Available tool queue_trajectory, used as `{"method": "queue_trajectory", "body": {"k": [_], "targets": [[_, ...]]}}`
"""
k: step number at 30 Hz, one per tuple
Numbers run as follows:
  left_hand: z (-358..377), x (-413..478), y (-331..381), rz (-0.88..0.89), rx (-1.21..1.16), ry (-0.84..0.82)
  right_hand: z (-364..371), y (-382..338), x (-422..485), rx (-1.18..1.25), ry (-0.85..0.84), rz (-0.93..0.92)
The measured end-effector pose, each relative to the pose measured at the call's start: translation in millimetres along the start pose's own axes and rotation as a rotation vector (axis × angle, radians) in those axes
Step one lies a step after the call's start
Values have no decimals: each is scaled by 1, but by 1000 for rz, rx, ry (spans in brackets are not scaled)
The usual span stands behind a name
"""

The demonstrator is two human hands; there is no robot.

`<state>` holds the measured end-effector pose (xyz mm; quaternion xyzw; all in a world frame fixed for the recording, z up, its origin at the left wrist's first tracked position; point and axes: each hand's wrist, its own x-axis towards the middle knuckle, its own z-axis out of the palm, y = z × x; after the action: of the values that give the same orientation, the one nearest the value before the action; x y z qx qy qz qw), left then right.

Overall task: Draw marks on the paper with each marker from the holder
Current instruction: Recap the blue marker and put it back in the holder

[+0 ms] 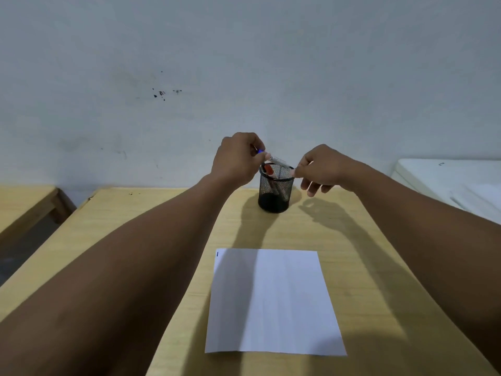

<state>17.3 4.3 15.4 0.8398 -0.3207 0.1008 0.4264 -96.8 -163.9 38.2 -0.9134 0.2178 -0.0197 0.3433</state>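
Observation:
A black mesh holder (pixel 275 195) stands on the far part of the wooden table, with a red-capped marker (pixel 267 169) leaning inside it. Just above its rim a white marker with a blue end (pixel 279 161) lies nearly level between my two hands. My left hand (pixel 237 161) pinches the blue end. At the other end, the fingertips of my right hand (pixel 322 169) are closed on the barrel. I cannot tell whether the blue end is a cap on or off the barrel. The white paper (pixel 273 302) lies nearer to me and bears a short blue mark (pixel 217 254) at its top left corner.
The light wooden table (pixel 151 226) ends against a grey wall. A second wooden table (pixel 24 202) stands to the left across a gap. A white surface (pixel 458 183) sits at the right edge.

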Motion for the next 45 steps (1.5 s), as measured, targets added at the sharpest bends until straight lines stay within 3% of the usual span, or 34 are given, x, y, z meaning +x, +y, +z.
{"method": "queue_trajectory", "body": {"k": [7, 16, 26, 45], "targets": [[-5, 20, -2, 127, 179, -155, 11, 4, 20, -37, 17, -39], [19, 22, 4, 144, 219, -275, 14, 11, 21, -43, 56, -62], [30, 27, -5, 252, 415, -309, 11, 30, 24, -15, 64, -19], [22, 21, -1, 240, 491, -255, 18, 13, 9, -66, 36, -75]]}}
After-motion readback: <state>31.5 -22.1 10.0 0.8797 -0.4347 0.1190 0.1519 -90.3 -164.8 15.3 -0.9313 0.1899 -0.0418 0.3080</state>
